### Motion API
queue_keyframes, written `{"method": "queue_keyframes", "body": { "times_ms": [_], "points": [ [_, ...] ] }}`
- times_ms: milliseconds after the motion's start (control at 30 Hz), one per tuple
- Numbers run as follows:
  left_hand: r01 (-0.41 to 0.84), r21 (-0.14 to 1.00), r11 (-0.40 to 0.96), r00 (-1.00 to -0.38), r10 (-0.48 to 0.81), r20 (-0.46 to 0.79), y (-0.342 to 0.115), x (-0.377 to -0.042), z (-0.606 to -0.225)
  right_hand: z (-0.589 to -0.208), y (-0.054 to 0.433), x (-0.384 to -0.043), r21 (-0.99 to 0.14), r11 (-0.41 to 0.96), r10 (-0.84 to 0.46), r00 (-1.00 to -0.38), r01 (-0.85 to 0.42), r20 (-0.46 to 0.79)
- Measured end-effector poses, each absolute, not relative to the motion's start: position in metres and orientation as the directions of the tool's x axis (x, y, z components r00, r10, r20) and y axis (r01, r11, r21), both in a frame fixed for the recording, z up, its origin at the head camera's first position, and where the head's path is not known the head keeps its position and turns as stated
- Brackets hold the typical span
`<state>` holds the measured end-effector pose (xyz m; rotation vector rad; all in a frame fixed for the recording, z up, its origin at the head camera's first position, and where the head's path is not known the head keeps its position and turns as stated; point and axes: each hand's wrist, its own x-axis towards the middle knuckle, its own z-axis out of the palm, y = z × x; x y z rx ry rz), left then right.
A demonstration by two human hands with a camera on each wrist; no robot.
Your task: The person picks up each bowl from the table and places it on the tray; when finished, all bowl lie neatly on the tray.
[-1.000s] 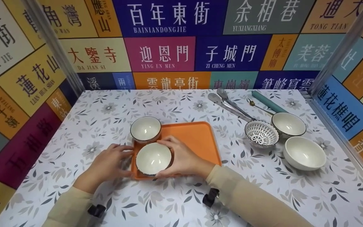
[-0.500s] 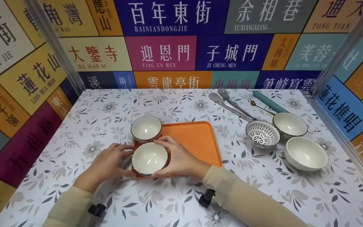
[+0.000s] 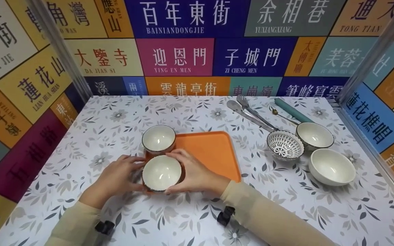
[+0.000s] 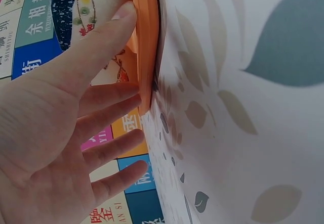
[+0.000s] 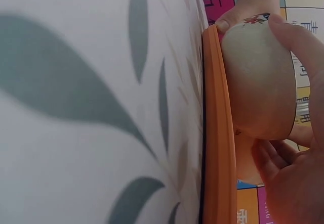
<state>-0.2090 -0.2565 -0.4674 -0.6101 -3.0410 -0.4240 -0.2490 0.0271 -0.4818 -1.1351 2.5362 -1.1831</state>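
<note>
Plain beige sleeves [image 3: 268, 215] on both arms, small black devices [image 3: 104, 227] strapped near the cuffs, bare hands [image 3: 197, 174]

- A small booth-like enclosure, seemingly a staged set with a dining theme.
- The far wall [image 3: 180, 56] and both side walls [image 3: 29, 82] carry colourful panels of Chinese characters with romanised lettering.
- Slim posts [image 3: 62, 51] mark the far corners.
- Bowls [image 3: 161, 172] and cutlery [image 3: 251, 117] sit on a floral-patterned tabletop [image 3: 190, 114].

Tray [image 3: 210, 153] on desk [image 3: 80, 136]: near bowl [image 3: 162, 173] at its eight-o'clock corner, far bowl [image 3: 159, 138] at ten; openwork bowl [image 3: 285, 145] apart, at three o'clock.
</note>
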Motion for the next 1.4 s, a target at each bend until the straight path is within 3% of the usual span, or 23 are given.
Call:
{"method": "queue_keyframes", "body": {
  "times_ms": [267, 433, 633, 833, 1167, 1400],
  "points": [
    [0.377, 0.271, 0.886, -0.925, 0.374, 0.062, -0.256, -0.208, -0.467, -0.474, 0.054, -0.253, -0.664, 0.455, -0.691, -0.705, -0.593, 0.156],
    [0.381, 0.265, 0.886, -0.923, 0.381, 0.055, -0.256, -0.209, -0.465, -0.471, 0.078, -0.257, -0.652, 0.479, -0.656, -0.733, -0.588, 0.179],
    [0.388, 0.267, 0.882, -0.920, 0.387, 0.056, -0.256, -0.210, -0.463, -0.469, 0.106, -0.261, -0.708, 0.474, -0.598, -0.781, -0.524, 0.179],
    [0.370, 0.287, 0.884, -0.927, 0.373, 0.046, -0.256, -0.207, -0.465, -0.466, 0.133, -0.267, -0.753, 0.419, -0.576, -0.790, -0.507, 0.212],
    [0.367, 0.296, 0.882, -0.928, 0.370, 0.049, -0.254, -0.206, -0.466, -0.458, 0.191, -0.277, -0.677, 0.542, -0.559, -0.815, -0.497, 0.152],
    [0.370, 0.274, 0.888, -0.927, 0.372, 0.045, -0.254, -0.206, -0.464, -0.455, 0.223, -0.284, -0.636, 0.574, -0.512, -0.832, -0.516, 0.212]
  ]
}}
